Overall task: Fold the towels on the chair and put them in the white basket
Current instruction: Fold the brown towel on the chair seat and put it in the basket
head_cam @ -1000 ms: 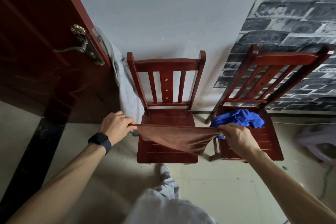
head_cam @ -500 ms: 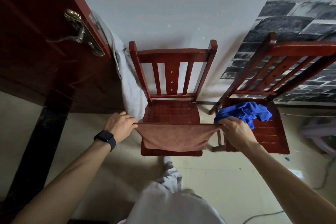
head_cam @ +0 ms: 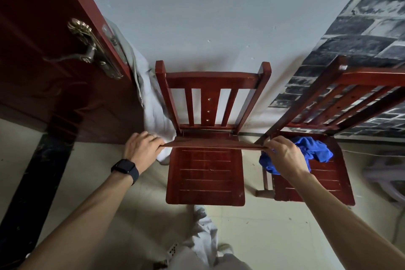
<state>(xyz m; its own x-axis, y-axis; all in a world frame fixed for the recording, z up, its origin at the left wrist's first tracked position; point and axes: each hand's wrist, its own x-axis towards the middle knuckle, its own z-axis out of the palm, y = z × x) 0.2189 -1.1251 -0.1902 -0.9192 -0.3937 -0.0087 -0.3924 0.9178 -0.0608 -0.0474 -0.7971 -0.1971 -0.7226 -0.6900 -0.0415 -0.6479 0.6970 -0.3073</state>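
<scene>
A pale tiled floor runs up to a grey wall, with a dark red door on the left and brick-patterned wallpaper on the right. The left hand (head_cam: 142,149) and the right hand (head_cam: 285,155) each pinch one end of the brown towel (head_cam: 214,144), fingers curled onto its corners, holding it taut between them. Its long axis runs left to right and level, above the rear of the seat of the middle chair (head_cam: 206,182). It shows almost edge-on as a thin band, so I cannot tell how many layers it has. Each hand has its own end and neither is nearer. The next fold likely depends on that span: closing the hands would halve the towel, and the seat just below could take it flat. The blue towel (head_cam: 315,149) lies crumpled on the right chair (head_cam: 328,184), just behind the right hand. The white basket is not in view. A dark watch (head_cam: 125,170) sits on the left wrist with a blank face. A brass door handle (head_cam: 87,50) and a hanging grey cloth (head_cam: 151,105) lie further left. No writing can be read.
</scene>
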